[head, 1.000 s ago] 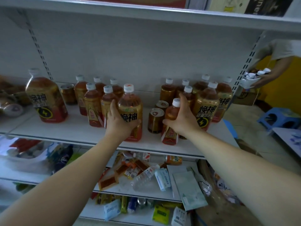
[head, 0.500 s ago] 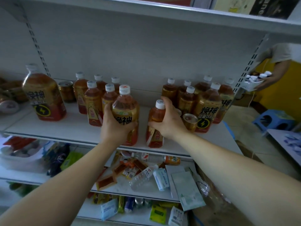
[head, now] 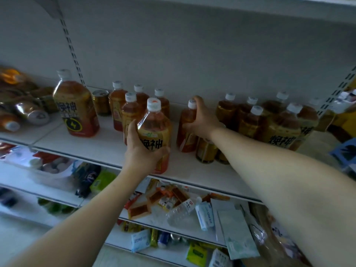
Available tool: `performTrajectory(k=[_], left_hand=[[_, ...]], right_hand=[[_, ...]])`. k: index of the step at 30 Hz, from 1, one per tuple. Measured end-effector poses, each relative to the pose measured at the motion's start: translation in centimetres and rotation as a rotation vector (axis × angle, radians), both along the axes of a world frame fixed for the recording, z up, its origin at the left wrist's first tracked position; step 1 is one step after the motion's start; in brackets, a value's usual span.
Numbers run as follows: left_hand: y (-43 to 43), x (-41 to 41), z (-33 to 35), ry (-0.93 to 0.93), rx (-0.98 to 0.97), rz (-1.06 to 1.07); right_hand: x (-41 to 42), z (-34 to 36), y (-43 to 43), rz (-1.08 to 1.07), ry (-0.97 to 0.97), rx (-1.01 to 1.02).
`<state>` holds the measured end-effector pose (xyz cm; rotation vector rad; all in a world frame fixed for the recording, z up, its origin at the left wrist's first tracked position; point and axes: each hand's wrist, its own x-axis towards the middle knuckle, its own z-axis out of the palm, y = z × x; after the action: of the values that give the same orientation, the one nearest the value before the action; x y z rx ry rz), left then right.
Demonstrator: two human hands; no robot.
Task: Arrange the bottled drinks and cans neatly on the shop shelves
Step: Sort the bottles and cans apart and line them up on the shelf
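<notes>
On the white shelf [head: 107, 149], my left hand [head: 141, 151] grips a wide amber drink bottle [head: 156, 132] with a yellow label and white cap, near the front edge. To its right, my right hand [head: 202, 120] holds a slim tea bottle [head: 185, 130] by its shoulder, slightly tilted. Behind the wide bottle stands a cluster of slim tea bottles [head: 128, 110]. Another wide bottle [head: 75, 108] stands at the left with a gold can [head: 100, 101] beside it. Two cans [head: 206, 151] sit under my right wrist. More bottles [head: 269, 120] crowd the right end.
Bottles and cans lie on their sides at the far left [head: 25, 110]. The shelf below [head: 173, 222] holds loose packets, a clear water bottle and wipes. A slotted upright [head: 72, 47] runs up the back panel. A blue stool [head: 344, 151] stands at the right.
My right hand has carried the slim bottle left, away from the right group and closer to the left cluster. My left hand keeps its hold on the wide bottle. The view swung left.
</notes>
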<state>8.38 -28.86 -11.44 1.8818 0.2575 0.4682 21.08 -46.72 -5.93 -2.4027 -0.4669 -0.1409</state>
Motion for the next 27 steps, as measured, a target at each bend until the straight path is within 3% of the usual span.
performTrajectory(k=[4,14,22,27], left_hand=[[0.3,0.4,-0.6,0.005,-0.036,-0.060],[-0.8,-0.5,-0.5,-0.029,-0.044,-0.167],[-5.4,-1.7,-0.4,-0.030,-0.015,-0.221],[-10.5,-2.6,-0.5,-0.036,0.003,-0.298]], right_hand=[[2.6,-0.3,0.4,-0.026,-0.089,-0.038],[4.3,0.1,0.6,-0.063,-0.011,-0.027],[-3.3,1.0,-5.9,-0.044,-0.258,-0.063],[-10.7,-3.5,-15.7,-0.140,-0.484,-0.036]])
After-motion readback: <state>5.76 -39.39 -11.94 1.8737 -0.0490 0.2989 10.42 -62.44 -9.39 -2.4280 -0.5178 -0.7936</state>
